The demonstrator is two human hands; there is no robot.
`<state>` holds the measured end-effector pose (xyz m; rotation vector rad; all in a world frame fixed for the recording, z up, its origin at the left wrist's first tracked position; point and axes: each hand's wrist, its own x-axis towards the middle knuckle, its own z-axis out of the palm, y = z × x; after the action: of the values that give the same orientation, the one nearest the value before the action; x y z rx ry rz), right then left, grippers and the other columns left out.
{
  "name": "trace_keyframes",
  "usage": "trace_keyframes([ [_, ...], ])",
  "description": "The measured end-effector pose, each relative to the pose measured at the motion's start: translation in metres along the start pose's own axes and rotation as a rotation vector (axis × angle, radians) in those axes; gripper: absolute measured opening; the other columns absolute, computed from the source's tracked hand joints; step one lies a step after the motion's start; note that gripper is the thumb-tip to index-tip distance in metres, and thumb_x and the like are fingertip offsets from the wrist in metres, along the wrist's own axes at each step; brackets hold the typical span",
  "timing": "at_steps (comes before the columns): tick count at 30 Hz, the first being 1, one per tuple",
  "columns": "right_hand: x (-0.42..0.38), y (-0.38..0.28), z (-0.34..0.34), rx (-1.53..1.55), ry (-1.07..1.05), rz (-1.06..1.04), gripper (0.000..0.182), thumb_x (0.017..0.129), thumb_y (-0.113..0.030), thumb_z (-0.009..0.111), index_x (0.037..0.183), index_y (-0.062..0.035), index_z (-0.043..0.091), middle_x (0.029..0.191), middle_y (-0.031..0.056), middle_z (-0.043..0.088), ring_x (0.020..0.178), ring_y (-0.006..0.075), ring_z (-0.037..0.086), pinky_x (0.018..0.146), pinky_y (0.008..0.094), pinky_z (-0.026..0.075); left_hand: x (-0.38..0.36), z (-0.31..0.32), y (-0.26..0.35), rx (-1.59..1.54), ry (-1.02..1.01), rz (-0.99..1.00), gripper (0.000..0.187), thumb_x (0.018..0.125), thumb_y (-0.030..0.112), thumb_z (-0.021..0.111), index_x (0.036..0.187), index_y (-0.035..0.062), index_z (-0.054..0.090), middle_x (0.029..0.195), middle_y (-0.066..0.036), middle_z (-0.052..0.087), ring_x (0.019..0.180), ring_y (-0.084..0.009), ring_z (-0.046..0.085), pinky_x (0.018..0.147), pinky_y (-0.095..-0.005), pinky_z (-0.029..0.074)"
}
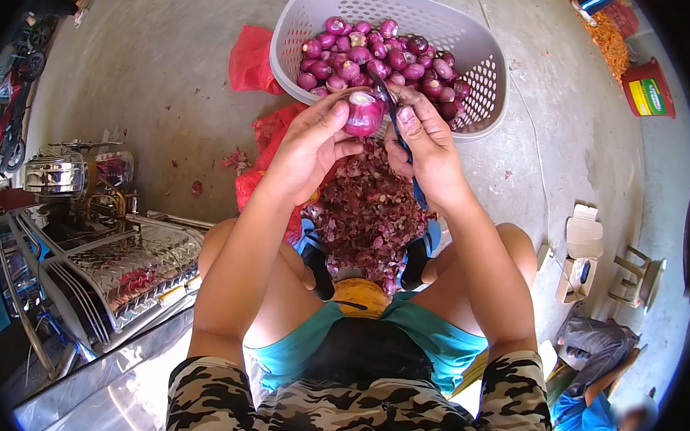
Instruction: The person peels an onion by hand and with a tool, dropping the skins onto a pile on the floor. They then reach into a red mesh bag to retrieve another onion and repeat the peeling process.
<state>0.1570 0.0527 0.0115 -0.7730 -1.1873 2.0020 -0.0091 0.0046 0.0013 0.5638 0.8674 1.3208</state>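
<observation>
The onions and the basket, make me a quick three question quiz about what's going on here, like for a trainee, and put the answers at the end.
1. Which holds the heap of onions?
A) A bucket
B) A grey basket
C) A cardboard box

2. True or false: a pile of loose onion skins lies on the floor between the person's feet.

3. Fill in the blanks: the left hand holds an ____, and the right hand holds a ____.

Key: 1. B; 2. True; 3. onion, knife.
</observation>
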Motion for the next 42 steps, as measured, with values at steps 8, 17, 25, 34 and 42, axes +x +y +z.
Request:
trace_keyframes([
  [8, -0.001, -0.005, -0.005, -0.073, 0.020, -0.012, 0.037, 0.098, -0.025, 0.043, 0.132, -0.0127, 0.041, 0.064, -0.0009, 0.041, 0.053, 0.0057, 0.035, 0.045, 0.0193, 0.029, 0.003, -0.002, -0.003, -0.126, -0.027, 0.064, 0.039, 0.094, 0.028, 0.049, 0.128, 0.0081, 0.047, 0.114, -0.002, 0.058, 0.100, -0.0111, 0.054, 0.075, -0.0273, 0.043],
  [17, -0.005, -0.012, -0.008, -0.063, 0.100, -0.018, 0.031, 0.097, -0.022, 0.046, 0.124, -0.0070, 0.047, 0.068, -0.0039, 0.042, 0.054, 0.0031, 0.035, 0.046, 0.0172, 0.028, 0.008, -0.008, 0.005, -0.249, -0.072, 0.119, 0.043, 0.093, 0.026, 0.048, 0.131, 0.0062, 0.042, 0.120, -0.007, 0.055, 0.103, -0.0151, 0.054, 0.078, -0.0278, 0.044],
  [25, 0.000, 0.001, -0.018, -0.558, 0.055, -0.191, 0.037, 0.096, -0.022, 0.046, 0.129, -0.0071, 0.037, 0.081, 0.0044, 0.053, 0.069, 0.0145, 0.049, 0.062, 0.0274, 0.040, 0.007, -0.007, 0.012, -0.225, -0.097, 0.172, 0.049, 0.089, 0.019, 0.048, 0.134, 0.0028, 0.035, 0.126, -0.011, 0.050, 0.106, -0.0184, 0.054, 0.082, -0.0310, 0.048],
  [34, -0.005, 0.001, -0.013, -0.781, 0.090, -0.192, 0.041, 0.095, -0.025, 0.049, 0.126, -0.0048, 0.032, 0.091, 0.0187, 0.062, 0.084, 0.0275, 0.062, 0.076, 0.0383, 0.046, 0.005, -0.004, 0.015, -0.171, -0.059, 0.165, 0.047, 0.090, 0.016, 0.046, 0.133, 0.0007, 0.036, 0.124, -0.013, 0.050, 0.104, -0.0205, 0.055, 0.082, -0.0325, 0.048],
  [42, -0.008, -0.009, -0.010, -0.466, -0.059, -0.108, 0.034, 0.097, -0.026, 0.045, 0.123, -0.0056, 0.039, 0.075, 0.0053, 0.056, 0.063, 0.0083, 0.050, 0.058, 0.0240, 0.042, 0.006, -0.007, 0.009, -0.306, -0.079, 0.081, 0.045, 0.092, 0.021, 0.044, 0.131, -0.0003, 0.038, 0.123, -0.013, 0.052, 0.106, -0.0233, 0.055, 0.084, -0.0342, 0.048],
])
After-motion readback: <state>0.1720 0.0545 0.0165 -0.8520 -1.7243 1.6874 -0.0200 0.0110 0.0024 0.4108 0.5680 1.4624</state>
